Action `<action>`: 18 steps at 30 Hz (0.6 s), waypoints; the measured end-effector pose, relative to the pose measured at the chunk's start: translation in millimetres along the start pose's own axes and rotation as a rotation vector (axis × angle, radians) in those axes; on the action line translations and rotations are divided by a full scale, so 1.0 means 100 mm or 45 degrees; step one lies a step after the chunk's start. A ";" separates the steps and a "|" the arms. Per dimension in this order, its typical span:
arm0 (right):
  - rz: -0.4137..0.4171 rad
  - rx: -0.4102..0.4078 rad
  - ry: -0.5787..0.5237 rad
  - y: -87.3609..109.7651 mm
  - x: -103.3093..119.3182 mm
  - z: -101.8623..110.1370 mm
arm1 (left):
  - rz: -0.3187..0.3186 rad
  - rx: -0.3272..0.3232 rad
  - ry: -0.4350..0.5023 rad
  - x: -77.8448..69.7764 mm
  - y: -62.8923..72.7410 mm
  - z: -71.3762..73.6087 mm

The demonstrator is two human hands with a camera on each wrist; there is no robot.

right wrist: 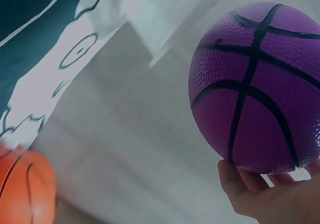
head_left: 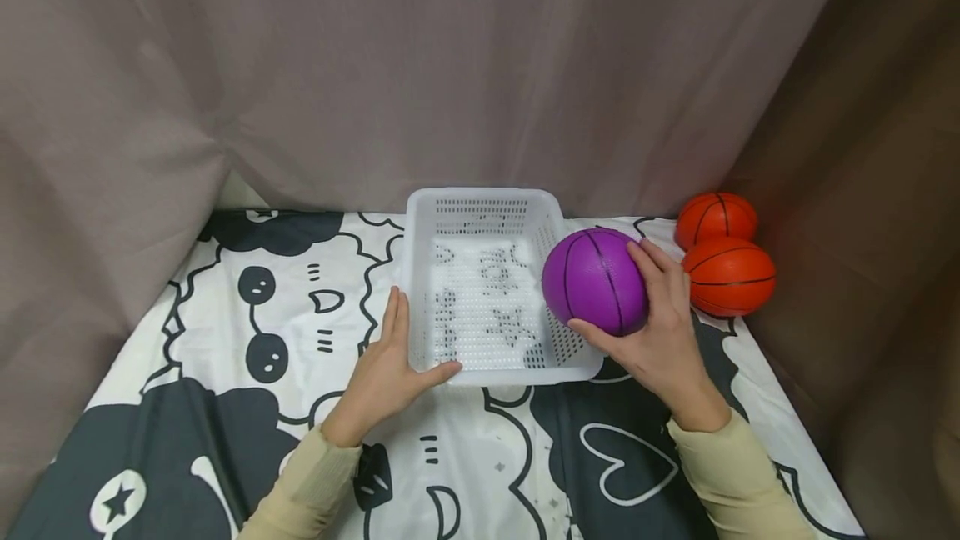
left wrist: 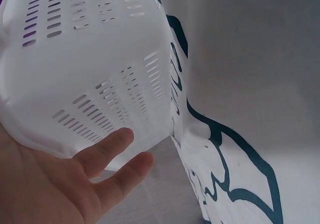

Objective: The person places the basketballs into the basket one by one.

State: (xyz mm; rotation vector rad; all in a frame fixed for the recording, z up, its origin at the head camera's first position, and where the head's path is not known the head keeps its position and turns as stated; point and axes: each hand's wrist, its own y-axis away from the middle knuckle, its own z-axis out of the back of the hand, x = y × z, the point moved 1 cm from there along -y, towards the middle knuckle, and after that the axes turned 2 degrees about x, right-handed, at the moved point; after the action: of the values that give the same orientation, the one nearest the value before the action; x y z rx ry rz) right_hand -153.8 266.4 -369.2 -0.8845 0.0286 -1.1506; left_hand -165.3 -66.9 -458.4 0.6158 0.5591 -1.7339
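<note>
A purple ball (head_left: 595, 282) with black basketball lines is held in my right hand (head_left: 660, 332), over the right side of a white perforated plastic basket (head_left: 480, 376). My thumb and fingers spread round its right side; in the right wrist view the ball (right wrist: 250, 83) rests against the fingertips. At the basket's front left corner is my left hand (head_left: 382, 382), its thumb on the front rim. Its fingers extend straight along the outer left wall, and the left wrist view shows two of them beside the slotted basket (left wrist: 75, 68). Nothing lies inside the basket.
Two orange balls with black lines, one (head_left: 716, 219) behind the other (head_left: 731, 276), sit at the table's right edge beside the curtain. A black-and-white cartoon cloth (head_left: 300, 332) covers the table. Grey-brown curtains (head_left: 450, 65) hang behind and at both sides.
</note>
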 end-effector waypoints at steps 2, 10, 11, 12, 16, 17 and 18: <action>0.027 0.037 -0.017 -0.01 0.05 -0.08 | 0.002 -0.001 0.007 0.00 0.00 0.00; 0.059 0.172 -0.067 0.02 0.15 -0.39 | 0.006 -0.006 0.008 -0.02 0.00 0.00; 0.062 0.188 -0.065 0.03 0.15 -0.43 | 0.006 -0.007 0.004 -0.02 0.00 0.00; 0.066 0.203 -0.065 0.03 0.15 -0.46 | 0.006 -0.007 0.005 -0.02 0.00 0.00; 0.053 0.274 -0.061 0.05 0.15 -0.58 | 0.012 -0.002 0.002 -0.01 0.00 -0.01; 0.038 0.295 -0.058 0.05 0.15 -0.60 | 0.015 0.000 0.002 -0.01 0.00 -0.01; 0.023 0.317 -0.060 0.05 0.15 -0.61 | 0.016 0.001 0.004 -0.01 0.00 -0.01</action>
State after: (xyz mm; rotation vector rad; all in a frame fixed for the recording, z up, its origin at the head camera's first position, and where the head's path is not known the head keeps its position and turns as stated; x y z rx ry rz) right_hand -170.6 218.6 -407.3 -0.6888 -0.1424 -1.0894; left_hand -164.9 -65.5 -458.3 0.6216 0.5557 -1.7218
